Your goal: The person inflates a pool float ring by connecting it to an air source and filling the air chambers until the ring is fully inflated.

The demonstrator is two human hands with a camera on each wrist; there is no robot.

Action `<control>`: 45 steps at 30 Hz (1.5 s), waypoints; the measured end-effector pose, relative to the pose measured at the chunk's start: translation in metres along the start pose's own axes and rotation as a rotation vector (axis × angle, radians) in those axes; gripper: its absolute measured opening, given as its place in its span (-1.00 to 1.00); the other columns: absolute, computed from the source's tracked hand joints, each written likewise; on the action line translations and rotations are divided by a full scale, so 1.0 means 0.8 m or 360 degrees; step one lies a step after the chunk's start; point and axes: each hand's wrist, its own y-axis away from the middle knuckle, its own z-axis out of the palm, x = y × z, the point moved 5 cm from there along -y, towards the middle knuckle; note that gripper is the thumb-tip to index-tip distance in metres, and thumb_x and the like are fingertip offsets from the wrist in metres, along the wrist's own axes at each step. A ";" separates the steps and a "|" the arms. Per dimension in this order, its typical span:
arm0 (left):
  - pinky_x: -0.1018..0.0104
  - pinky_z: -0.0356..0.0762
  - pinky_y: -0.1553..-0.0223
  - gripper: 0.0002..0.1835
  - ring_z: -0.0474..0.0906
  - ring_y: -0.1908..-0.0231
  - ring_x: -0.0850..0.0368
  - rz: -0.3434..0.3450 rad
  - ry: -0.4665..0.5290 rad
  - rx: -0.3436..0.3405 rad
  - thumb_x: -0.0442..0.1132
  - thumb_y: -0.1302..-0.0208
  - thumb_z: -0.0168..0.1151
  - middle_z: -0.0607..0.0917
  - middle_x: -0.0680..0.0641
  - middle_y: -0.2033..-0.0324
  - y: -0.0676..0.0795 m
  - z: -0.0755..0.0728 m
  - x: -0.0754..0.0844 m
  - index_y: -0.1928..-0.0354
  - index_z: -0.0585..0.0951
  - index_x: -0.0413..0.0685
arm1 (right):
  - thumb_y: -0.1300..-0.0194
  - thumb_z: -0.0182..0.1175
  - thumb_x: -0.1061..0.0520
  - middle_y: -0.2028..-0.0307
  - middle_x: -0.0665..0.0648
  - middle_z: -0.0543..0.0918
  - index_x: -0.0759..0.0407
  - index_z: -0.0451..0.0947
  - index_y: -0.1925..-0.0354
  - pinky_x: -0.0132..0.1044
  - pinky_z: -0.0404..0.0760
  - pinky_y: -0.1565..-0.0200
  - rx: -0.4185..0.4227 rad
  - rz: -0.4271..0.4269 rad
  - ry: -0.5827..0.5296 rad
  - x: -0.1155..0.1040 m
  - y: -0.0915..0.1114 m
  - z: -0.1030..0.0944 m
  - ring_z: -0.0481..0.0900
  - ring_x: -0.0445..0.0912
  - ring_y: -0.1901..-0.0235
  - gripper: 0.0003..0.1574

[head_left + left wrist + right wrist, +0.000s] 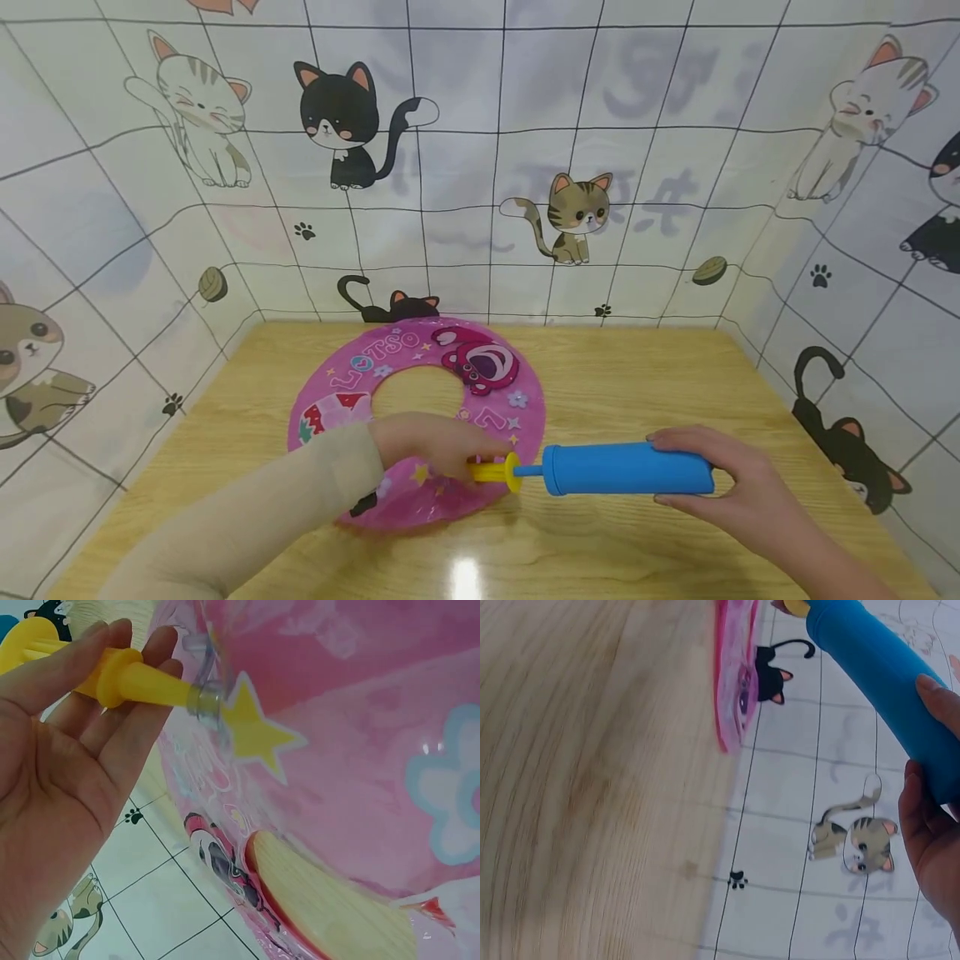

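Holding the pump by its outer end: right hand, grip closed about it. Left hand narrow, pinching the yellow nozzle. Ring sits toward 10 o'clock on the bench, nozzle at its 4 o'clock, pump beyond at 3–4. Its 12 o'clock edge reaches the wall foot in head view; contact, can't tell. Bench stretches widest from ring to 3 o'clock, narrower strip at 9. Left wrist shows nozzle tip meeting clear valve, hidden in head view. Right wrist shows ring edge-on near 12.
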 end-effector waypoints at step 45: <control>0.41 0.53 0.39 -0.50 0.47 0.28 0.28 -0.0017 0.0152 -0.0167 -0.35 -0.11 0.24 0.55 0.14 0.24 -0.025 -0.003 0.006 0.01 0.33 0.36 | 0.55 0.54 0.02 0.08 -0.29 0.42 -0.15 0.51 0.06 -0.40 0.43 0.54 -0.0029 0.0115 0.0578 0.024 0.042 -0.125 0.29 -0.41 0.09 -0.11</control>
